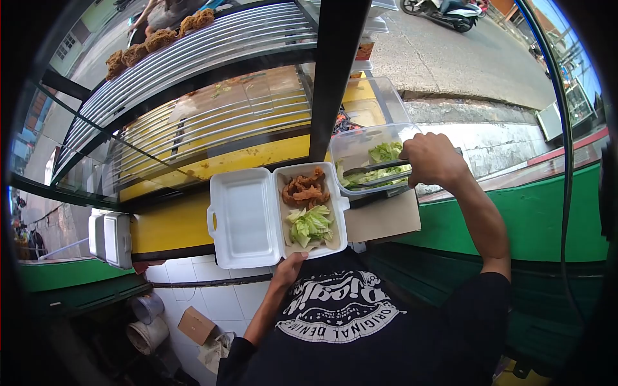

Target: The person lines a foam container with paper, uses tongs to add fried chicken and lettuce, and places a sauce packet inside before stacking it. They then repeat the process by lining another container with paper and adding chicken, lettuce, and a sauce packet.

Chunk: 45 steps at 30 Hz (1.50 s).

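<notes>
My left hand (291,267) grips the near edge of an open white foam takeaway box (246,220). Inside the box's right half, brown paper carries fried chicken (306,188) at the far side and cut lettuce (309,225) closer to me. Dark tongs (386,174) are held in my right hand (433,159), over a clear plastic tub (341,145). Their tips reach down among the lettuce (385,153) in that tub. Whether the tips pinch any leaf is hard to make out.
A glass display case with metal racks (212,48) stands at the left, with fried chicken pieces (159,40) on top. Its black post (335,77) rises beside the tub. Closed foam boxes (111,238) sit at far left. Cardboard (386,215) lies below the tub. A motorbike (444,11) is on the street.
</notes>
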Tool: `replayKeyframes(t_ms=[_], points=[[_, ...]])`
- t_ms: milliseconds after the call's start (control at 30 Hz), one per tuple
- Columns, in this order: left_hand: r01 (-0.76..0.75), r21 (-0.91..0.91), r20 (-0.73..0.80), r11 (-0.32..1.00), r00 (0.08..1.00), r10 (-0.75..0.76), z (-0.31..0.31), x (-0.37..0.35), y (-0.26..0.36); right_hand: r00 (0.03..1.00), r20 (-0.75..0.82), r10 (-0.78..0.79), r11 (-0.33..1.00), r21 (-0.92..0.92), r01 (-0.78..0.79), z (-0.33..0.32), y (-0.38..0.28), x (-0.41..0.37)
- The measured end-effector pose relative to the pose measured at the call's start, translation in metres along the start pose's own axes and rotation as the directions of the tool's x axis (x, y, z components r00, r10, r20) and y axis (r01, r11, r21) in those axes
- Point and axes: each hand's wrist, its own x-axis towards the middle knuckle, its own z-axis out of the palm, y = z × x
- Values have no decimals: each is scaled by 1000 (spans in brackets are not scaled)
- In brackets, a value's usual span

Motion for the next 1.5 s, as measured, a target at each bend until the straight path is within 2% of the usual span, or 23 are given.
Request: replayKeyframes(t_ms=[100, 167, 200, 267, 300, 400, 467, 500, 533, 567, 600, 667, 733, 800, 900, 1000, 1033, 1067, 1167, 1200, 1400, 1467, 1500], points=[[162, -191, 35, 968, 987, -158, 0, 2, 1, 998, -54, -8, 999, -54, 5, 1, -5, -3], [-57, -14, 14, 998, 998, 57, 3, -3, 1, 993, -105, -44, 998, -47, 39, -6, -2, -13], [-56, -15, 15, 998, 998, 56, 4, -1, 4, 994, -104, -43, 998, -47, 38, -12, 0, -20], [285, -428, 63, 858, 956, -286, 5, 5, 9, 990, -128, 50, 998, -26, -54, -26, 4, -38], [287, -428, 61, 857, 955, -289, 4, 4, 7, 984, -167, 67, 997, -12, -70, -30, 8, -47], [302, -374, 104, 877, 953, -283, -2, 4, -1, 985, -139, 103, 991, 98, -89, -53, 13, -71], [93, 176, 22, 980, 995, -99, -9, -2, -6, 988, -146, 54, 987, 159, -30, -64, 14, -83], [96, 177, 20, 980, 995, -101, -13, 1, -12, 987, -161, 9, 976, 217, 26, -64, 13, -87], [206, -179, 67, 962, 978, -197, -16, 8, -20, 988, -157, 7, 975, 219, 28, -63, 10, -87], [303, -504, 144, 809, 953, -267, -18, 11, -25, 986, -149, -78, 966, 232, 111, -62, 4, -87], [305, -504, 143, 808, 952, -270, -15, 6, -20, 976, -144, -162, 950, 245, 194, -61, -1, -87], [132, -106, 28, 986, 991, -130, -6, -4, -7, 956, -169, -239, 926, 257, 277, -54, -9, -82], [160, -188, 50, 969, 987, -153, -10, -1, -13, 964, -95, -248, 936, 231, 264, -54, -15, -80], [221, -349, 96, 911, 975, -199, -18, 5, -24, 952, -187, -243, 925, 251, 285, -54, -7, -82], [289, -498, 158, 818, 957, -243, -26, 12, -40, 985, -39, 165, 950, 275, -148, -70, 1, -75], [364, -577, 170, 731, 929, -329, -29, 13, -52, 987, -56, 152, 986, 78, -148, -54, 11, -44], [135, -250, 46, 959, 991, -127, -30, 6, -55, 991, -16, 133, 988, 81, -132, -47, 12, -31], [-116, 134, 7, 984, 993, 116, -30, 3, -57, 993, 24, 113, 990, 84, -115, -38, 13, -17], [27, 28, -31, 999, 999, -26, -6, -4, -14, 999, 41, -11, 998, 58, 9, -12, 7, 11], [22, 28, -30, 999, 999, -21, -8, -3, -18, 997, -53, -62, 997, 47, 65, -5, 5, 12], [91, -67, 1, 994, 996, -91, -12, -2, -22, 998, 1, -62, 998, 25, 62, 4, 0, 5], [-128, 112, 13, 985, 992, 127, -22, 4, -42, 995, 3, -103, 993, 51, 102, 6, 3, 0], [-128, 115, 17, 985, 992, 127, -24, 5, -43, 995, 2, -99, 994, 55, 99, 4, 5, -4]])
